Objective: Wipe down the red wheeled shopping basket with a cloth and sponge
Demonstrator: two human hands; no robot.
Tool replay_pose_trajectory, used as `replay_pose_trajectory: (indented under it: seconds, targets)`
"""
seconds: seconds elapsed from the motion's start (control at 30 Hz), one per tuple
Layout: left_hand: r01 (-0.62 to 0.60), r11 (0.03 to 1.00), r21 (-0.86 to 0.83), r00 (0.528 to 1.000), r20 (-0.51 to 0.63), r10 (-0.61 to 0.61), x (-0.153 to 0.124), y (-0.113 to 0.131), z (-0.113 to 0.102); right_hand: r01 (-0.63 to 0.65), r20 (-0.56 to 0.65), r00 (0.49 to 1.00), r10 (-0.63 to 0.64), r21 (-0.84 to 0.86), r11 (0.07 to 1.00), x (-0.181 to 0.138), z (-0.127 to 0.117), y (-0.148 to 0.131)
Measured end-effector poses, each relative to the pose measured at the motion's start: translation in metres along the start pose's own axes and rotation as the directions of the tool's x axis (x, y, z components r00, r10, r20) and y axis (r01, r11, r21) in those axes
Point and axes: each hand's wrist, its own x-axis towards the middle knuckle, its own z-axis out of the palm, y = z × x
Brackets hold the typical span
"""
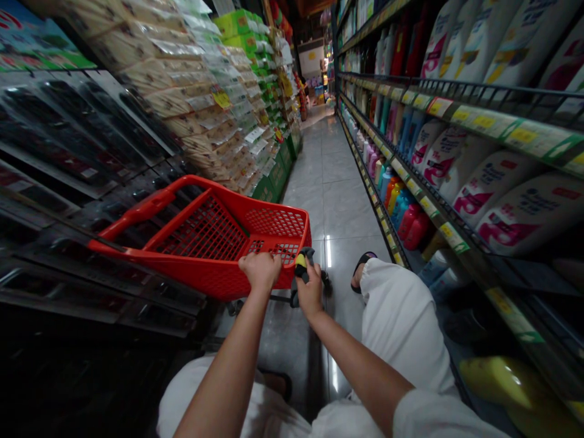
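One red trolley basket [214, 277] sat just below centre, long axis ran 4 to 10 o'clock, red handle [137, 213] pointed to 10, left hand [261, 269] gripped its near rim, right hand [310, 293] at its 4 o'clock closed round one black-and-yellow grip [300, 263].

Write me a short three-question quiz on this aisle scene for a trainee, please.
1. True or false: the white pouches stand on the shelves to the person's left.
2. Which hand grips the rim of the red basket? A) left B) right C) neither
3. Fill in: the right hand grips a black and ____ handle.

Key:
1. False; they are on the person's right.
2. A; the left hand is closed over the near rim.
3. Yellow.
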Motion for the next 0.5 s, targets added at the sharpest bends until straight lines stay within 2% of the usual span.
replay_pose_trajectory:
  seconds: [0.13, 0.17, 0.23, 0.3, 0.33, 0.43, 0.5]
  targets:
    - [0.000, 1.000, -0.007, 1.000, -0.018, 0.000, 0.000, -0.001, 0.002, 0.033, 0.146, 0.989, -0.034, 0.006, 0.999, -0.032, -0.014, 0.032]
    - [-0.001, 1.000, -0.009, 1.000, -0.015, 0.001, -0.001, -0.002, 0.002, 0.004, 0.147, 0.989, -0.005, 0.010, 1.000, -0.036, -0.018, 0.041]
    - [-0.006, 1.000, -0.011, 1.000, -0.001, 0.006, -0.001, -0.003, 0.002, -0.094, 0.033, 0.995, 0.094, 0.009, 0.996, -0.037, -0.024, 0.055]
    - [-0.005, 1.000, -0.011, 1.000, 0.004, 0.005, -0.002, -0.003, 0.001, -0.165, -0.113, 0.980, 0.167, 0.024, 0.986, -0.029, -0.025, 0.059]
    - [-0.008, 1.000, -0.011, 1.000, 0.002, 0.008, -0.002, -0.003, 0.000, -0.167, -0.135, 0.976, 0.171, 0.041, 0.985, -0.022, -0.024, 0.058]
    - [-0.020, 1.000, -0.013, 1.000, -0.003, 0.019, -0.002, -0.005, -0.001, -0.109, -0.048, 0.992, 0.115, 0.125, 0.986, 0.010, -0.011, 0.044]
    - [-0.027, 1.000, -0.011, 1.000, 0.009, 0.027, -0.003, -0.006, -0.001, -0.096, -0.050, 0.993, 0.106, 0.174, 0.980, 0.042, -0.002, 0.032]
